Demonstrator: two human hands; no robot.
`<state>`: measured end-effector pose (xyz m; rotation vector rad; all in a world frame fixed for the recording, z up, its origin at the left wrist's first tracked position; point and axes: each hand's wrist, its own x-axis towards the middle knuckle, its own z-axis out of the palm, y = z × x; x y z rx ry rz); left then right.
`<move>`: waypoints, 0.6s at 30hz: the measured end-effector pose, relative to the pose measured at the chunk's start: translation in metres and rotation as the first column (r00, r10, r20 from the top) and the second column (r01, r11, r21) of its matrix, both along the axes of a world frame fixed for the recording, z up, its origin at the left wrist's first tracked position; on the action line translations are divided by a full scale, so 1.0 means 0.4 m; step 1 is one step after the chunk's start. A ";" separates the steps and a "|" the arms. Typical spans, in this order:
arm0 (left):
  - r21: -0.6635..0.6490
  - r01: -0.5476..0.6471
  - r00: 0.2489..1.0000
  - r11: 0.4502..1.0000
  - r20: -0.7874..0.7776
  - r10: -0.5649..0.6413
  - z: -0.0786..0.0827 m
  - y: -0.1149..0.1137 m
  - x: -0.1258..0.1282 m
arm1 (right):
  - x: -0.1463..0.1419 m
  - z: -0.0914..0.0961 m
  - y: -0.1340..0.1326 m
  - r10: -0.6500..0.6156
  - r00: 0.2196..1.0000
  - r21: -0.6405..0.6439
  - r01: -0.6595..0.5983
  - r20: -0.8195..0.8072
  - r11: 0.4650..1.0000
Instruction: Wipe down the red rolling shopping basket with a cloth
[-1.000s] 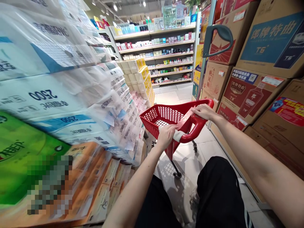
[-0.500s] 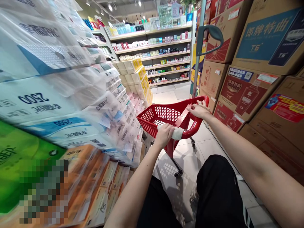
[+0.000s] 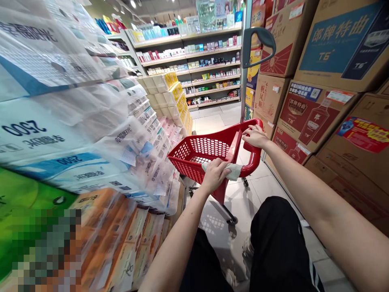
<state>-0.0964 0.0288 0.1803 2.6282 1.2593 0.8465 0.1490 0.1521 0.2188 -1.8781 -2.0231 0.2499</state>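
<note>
The cart [image 3: 220, 138] is found just ahead of the hands, its handle [image 3: 254, 160] touched by both. A pale cloth [image 3: 234, 172] is held against the handle's near end by the left hand [image 3: 215, 172], whose fingers are bent over it. The right hand [image 3: 255, 136] is laid on the handle's far end, fingers spread; whether the handle is gripped cannot be told.

To the right of the hands, 郎牌特曲 and "T6" are printed on the blue panel of one box [image 3: 331, 40], and 郎牌特曲 and "T8" on the red panel of the box below [image 3: 313, 117]. "2500" is seen upside down on the packs [image 3: 54, 121] to the left of the hands, where 幸福阳光 can also be made out.

The cart's long axis is laid from the handle to the left and slightly forward; its basket is turned mouth up.

Part of the cart's undercarriage is hidden by the basket and left forearm. The green pack [image 3: 27, 186], far left of the hands, is cut off by the frame and partly pixelated. Lettering on the shelves [image 3: 185, 69] beyond the hands is too small to be read.
</note>
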 end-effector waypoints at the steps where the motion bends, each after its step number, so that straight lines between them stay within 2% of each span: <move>1: -0.011 0.026 1.000 1.000 -0.011 -0.026 0.007 0.005 0.004 | 0.007 -0.001 0.001 0.014 1.000 0.004 -0.014 0.009 1.000; 4: -0.090 0.104 0.994 0.990 0.023 -0.102 0.022 0.015 0.018 | 0.027 -0.003 0.003 0.065 0.997 0.017 -0.066 0.037 0.998; 7: -0.196 0.104 0.988 0.975 0.131 -0.079 0.025 0.019 0.024 | 0.040 -0.005 0.002 0.106 0.993 0.036 -0.107 0.043 0.994; 10: -0.283 -0.012 0.969 0.959 0.234 0.081 0.032 0.037 0.020 | 0.043 -0.007 -0.001 0.114 0.993 0.041 -0.115 0.042 0.992; 12: -0.282 -0.161 0.912 0.946 0.324 0.252 0.049 0.060 0.019 | 0.040 -0.006 -0.004 0.107 0.993 0.038 -0.108 0.046 0.993; 14: -0.226 -0.288 0.838 0.931 0.410 0.359 0.070 0.088 0.026 | 0.036 -0.003 -0.009 0.108 0.993 0.042 -0.110 0.047 0.993; 15: -0.203 -0.305 0.831 0.931 0.422 0.364 0.079 0.101 0.034 | 0.034 -0.002 -0.011 0.113 0.993 0.046 -0.115 0.045 0.992; 16: -0.200 -0.268 0.861 0.943 0.390 0.327 0.084 0.113 0.045 | 0.031 0.000 -0.014 0.120 0.992 0.048 -0.122 0.042 0.991; 18: -0.270 -0.099 0.962 0.958 0.221 0.162 0.078 0.131 0.072 | 0.029 0.003 -0.017 0.131 0.991 0.050 -0.133 0.035 0.990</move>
